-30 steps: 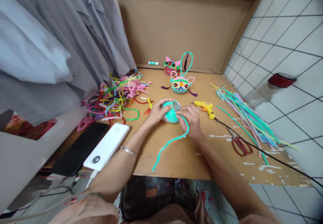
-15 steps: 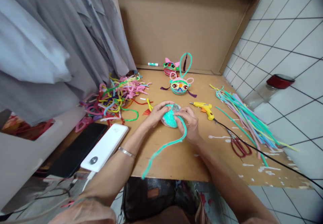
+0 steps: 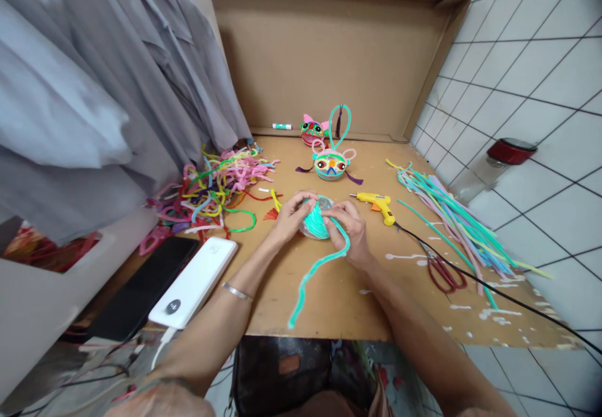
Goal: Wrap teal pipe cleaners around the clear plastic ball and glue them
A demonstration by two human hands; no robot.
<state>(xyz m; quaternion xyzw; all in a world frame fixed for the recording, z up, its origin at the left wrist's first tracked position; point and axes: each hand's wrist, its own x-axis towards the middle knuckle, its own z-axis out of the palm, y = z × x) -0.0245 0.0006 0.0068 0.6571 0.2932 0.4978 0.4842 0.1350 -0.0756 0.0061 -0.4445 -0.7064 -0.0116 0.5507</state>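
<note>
My left hand point(image 3: 294, 217) is closed on the left side of a small, clear round shell point(image 3: 325, 203), partly covered with rows of turquoise pipe cleaner. In my right hand point(image 3: 350, 229), thumb and forefinger pinch the turquoise pipe cleaner point(image 3: 316, 265) against the shell's right side. Its loose tail curves out past that hand and down toward the table's front edge. Behind the hands stands a finished turquoise animal head point(image 3: 330, 165) with pink loop ears and purple tassels. A yellow glue gun point(image 3: 376, 204) lies just right of my right hand.
Loose colourful pipe cleaners point(image 3: 221, 185) are heaped at left, beside a black phone point(image 3: 145, 285) and a white power bank point(image 3: 195, 282). Red-handled scissors point(image 3: 444, 273), the black cord point(image 3: 470, 273) and long pipe cleaners point(image 3: 456, 222) lie at right. A lidded jar point(image 3: 491, 169) stands by the tiled wall.
The pipe cleaner's free end has swung to the right. Both hands keep their hold on the shell and strand; the camera view has shifted slightly.
</note>
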